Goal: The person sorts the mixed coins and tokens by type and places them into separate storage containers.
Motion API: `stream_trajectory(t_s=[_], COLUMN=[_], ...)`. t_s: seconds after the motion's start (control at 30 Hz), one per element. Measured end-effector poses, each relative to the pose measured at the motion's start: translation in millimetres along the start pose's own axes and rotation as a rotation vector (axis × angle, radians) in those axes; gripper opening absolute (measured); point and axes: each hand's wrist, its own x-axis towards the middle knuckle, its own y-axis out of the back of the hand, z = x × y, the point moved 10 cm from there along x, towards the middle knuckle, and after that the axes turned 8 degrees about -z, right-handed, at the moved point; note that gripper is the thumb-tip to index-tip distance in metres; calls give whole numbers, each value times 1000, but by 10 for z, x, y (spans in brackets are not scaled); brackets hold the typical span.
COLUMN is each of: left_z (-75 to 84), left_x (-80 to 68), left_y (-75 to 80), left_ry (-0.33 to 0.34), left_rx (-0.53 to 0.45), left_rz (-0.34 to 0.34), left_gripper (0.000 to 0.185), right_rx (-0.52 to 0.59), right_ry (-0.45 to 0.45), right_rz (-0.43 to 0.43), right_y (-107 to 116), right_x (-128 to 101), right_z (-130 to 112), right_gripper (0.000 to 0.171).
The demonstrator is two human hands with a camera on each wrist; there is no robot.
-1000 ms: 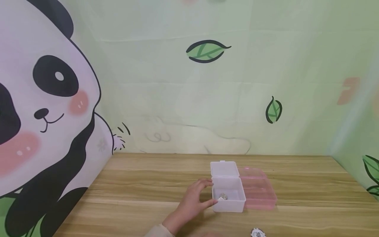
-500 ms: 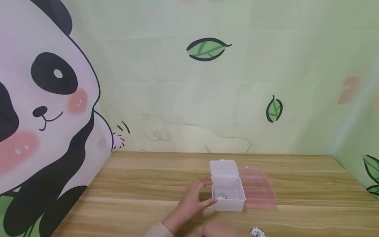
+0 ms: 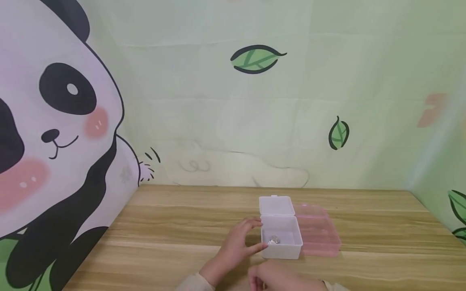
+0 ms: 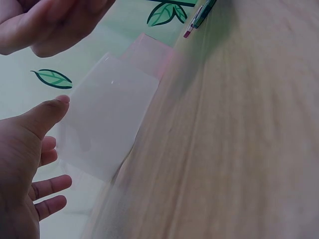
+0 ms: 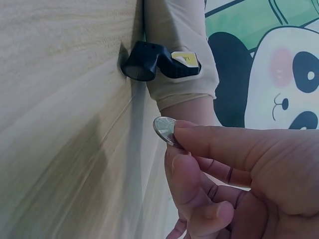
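Observation:
A small clear plastic box stands on the wooden table with its lid folded back. A silver coin lies inside it. My left hand holds the box's left side, thumb at the front corner and fingers at the back; the left wrist view shows the fingers loosely spread beside the box. My right hand is low at the front edge, just in front of the box. In the right wrist view its thumb and forefinger pinch a silver coin.
A pink translucent box lies against the clear box's right side. Printed cloth walls close the table at the back, left and right. A wrist camera sits on the left sleeve. Bare wood spreads left of the hands.
My right hand has come up into the head view from the bottom edge, covering the spot where a white token lay. The left hand and the boxes have stayed put.

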Motion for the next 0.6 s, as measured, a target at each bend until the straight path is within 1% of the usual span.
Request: stream_trajectory(t_s=[0.17,0.27,0.4,0.5,0.6], left_z=[8,0,-28,-42,-41], left_x=[-7,-8,-6,-4,-10], left_y=[11,5,-11,-18,-11], left_ry=[7,18,24,17,5], left_rx=[-14,-13,-6,-2,-2], left_rz=[-9,-13,-16,-12,-3], left_gripper=[51,51,51,51,50], right_rx=[-9,32,96,147,165], right_ry=[41,54,66,65,71], right_rz=[20,32,48,64,89], right_y=[55,95,146,182,234], right_x=[-12,-39,-82,-109,-136], right_z=[-14,5,35,65,97], right_gripper=[15,11,11,13,14])
